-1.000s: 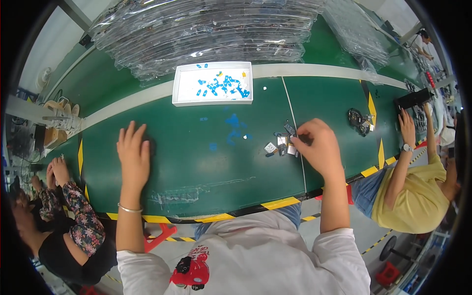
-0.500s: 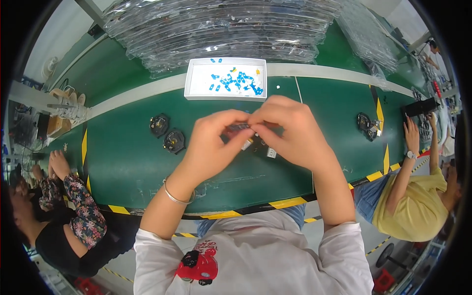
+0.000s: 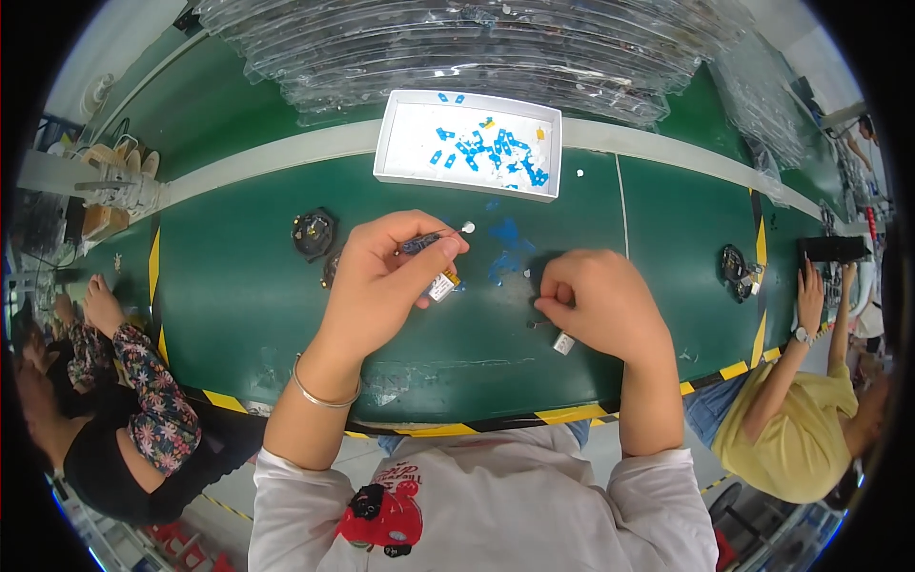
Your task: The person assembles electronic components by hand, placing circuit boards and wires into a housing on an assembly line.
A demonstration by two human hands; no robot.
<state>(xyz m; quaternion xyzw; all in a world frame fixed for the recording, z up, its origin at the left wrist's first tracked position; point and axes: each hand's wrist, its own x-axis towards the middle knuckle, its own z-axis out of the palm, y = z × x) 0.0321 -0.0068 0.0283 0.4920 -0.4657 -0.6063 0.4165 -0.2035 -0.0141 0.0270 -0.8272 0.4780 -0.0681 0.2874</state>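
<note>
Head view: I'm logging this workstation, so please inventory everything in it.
Bench: one, green, centre.
Clear packaging: stack, uncounted, transparent, far side.
Shallow box: one, white, far centre.
Small tabs: many, mostly blue, inside it.
Blue patches: several, blue, bench centre.
Round parts: three, black, two left (one partly hidden), one right.
Small parts: uncounted, dark and silver-white, in left hand.
Rectangular block: one, silver-white, beside right hand.
Long box: one, black, far right.
Nearest co-workers: two, black and yellow tops, either side.
Hands: two, bare, over bench.
Bracelet: one, silver, left wrist.
</note>
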